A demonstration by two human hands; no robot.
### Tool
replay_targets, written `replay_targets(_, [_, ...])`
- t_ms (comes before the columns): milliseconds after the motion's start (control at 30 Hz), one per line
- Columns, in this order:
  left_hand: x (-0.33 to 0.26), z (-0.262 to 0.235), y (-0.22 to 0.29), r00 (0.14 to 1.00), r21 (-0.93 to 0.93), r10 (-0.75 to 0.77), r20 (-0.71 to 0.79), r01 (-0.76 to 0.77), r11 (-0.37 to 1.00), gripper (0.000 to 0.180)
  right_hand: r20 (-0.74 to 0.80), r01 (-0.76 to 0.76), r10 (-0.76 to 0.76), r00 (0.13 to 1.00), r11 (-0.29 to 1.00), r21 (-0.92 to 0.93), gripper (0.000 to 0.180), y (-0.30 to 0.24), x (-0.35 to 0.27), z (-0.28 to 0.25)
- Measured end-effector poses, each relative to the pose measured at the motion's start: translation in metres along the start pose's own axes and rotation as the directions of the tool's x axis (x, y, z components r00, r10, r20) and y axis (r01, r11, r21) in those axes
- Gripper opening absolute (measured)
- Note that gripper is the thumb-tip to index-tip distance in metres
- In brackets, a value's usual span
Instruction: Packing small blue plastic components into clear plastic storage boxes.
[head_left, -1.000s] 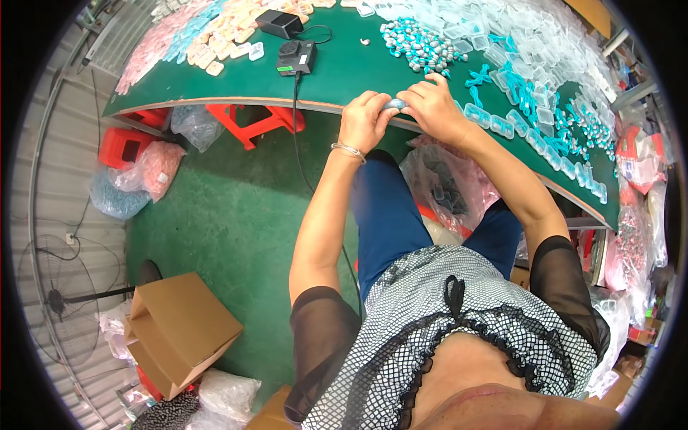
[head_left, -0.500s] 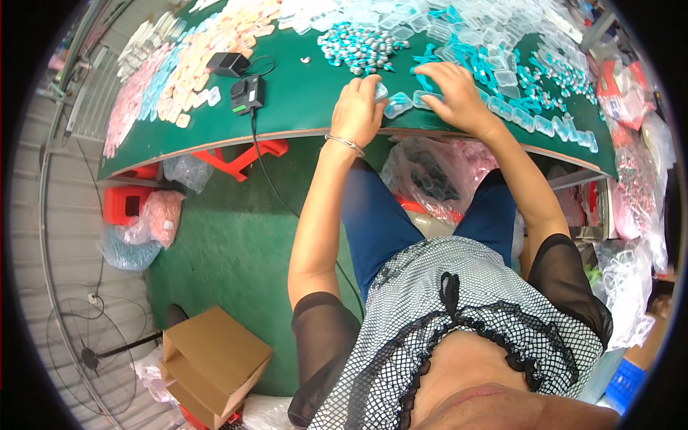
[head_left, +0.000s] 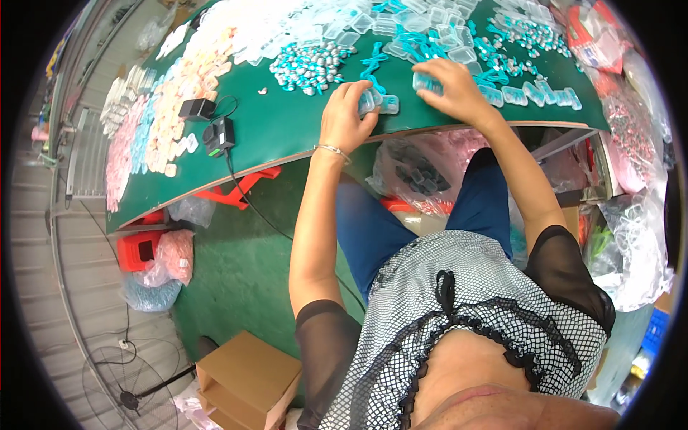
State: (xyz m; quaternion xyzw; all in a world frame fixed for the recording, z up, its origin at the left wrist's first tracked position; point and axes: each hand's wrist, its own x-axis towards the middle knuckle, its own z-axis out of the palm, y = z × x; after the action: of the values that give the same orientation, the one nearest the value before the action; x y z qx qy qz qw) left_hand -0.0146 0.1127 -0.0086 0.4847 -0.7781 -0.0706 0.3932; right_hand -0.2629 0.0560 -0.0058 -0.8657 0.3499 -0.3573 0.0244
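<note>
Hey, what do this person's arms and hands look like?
The left hand and right hand wear no gloves. A thin silvery bangle circles the left wrist; none shows on the right. The sleeves are sheer black, the forearms bare.

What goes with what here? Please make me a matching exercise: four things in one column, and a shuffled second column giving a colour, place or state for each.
Things
1. Left hand
2. Cardboard box
3. Right hand
4. Row of clear cases

Descriptions
A. Brown, low in the picture's left half
B. Bare at the wrist
C. Near the front edge of the green tabletop
D. Silvery bracelet at the wrist

Pairs: 1-D, 2-A, 3-B, 4-C
</note>
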Motion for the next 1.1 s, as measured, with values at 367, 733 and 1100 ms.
replay_targets(367, [0.025,0.005,0.018,0.942,0.259,-0.099,0.32,0.014,0.966,0.049,0.144,0.062,-0.047,0.988,0.993,-0.097,0.044,0.026,-0.009,0.014])
replay_targets(733, [-0.083,0.049,0.033,0.783,-0.52,-0.395,0.48,0.617,0.592,0.039,0.385,-0.228,0.039,0.922,0.858,0.46,0.037,-0.036,-0.104,0.003])
replay_targets(1100, [-0.168,0.276,-0.054,0.409,0.391,-0.639,0.651,0.541,0.745,0.063,0.782,-0.589,0.518,0.348,0.769,-0.247,0.033,0.041,-0.23,0.208])
